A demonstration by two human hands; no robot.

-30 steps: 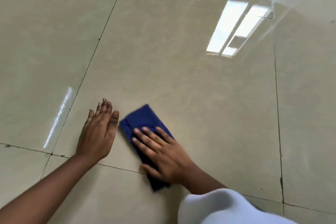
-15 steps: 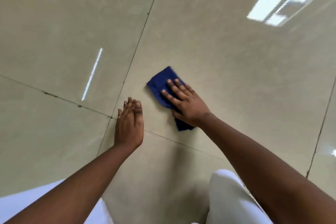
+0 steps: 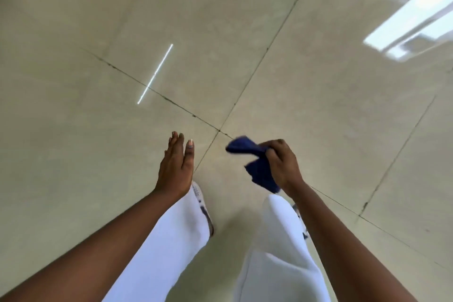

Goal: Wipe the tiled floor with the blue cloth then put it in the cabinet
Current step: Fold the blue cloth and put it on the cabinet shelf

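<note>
Right hand (image 3: 282, 165) grips the bunched blue cloth (image 3: 255, 162) above the tiled floor (image 3: 98, 32); left hand (image 3: 177, 167) flat, empty. Wiping looks finished; next, find the unseen cabinet, perhaps toward twelve o'clock.

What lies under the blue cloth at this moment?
Bare floor tile and a grout line. The cloth hangs bunched in the right hand, lifted above the floor. Its middle is covered by the fingers, and the tile directly beneath the hand cannot be seen.

An indoor room, though which kind cannot be told. The glossy beige tiled floor (image 3: 306, 95) with dark grout lines mirrors a rectangular ceiling light panel (image 3: 414, 19) and a thin bright light strip (image 3: 155, 73), suggesting an office or institutional interior.
</note>
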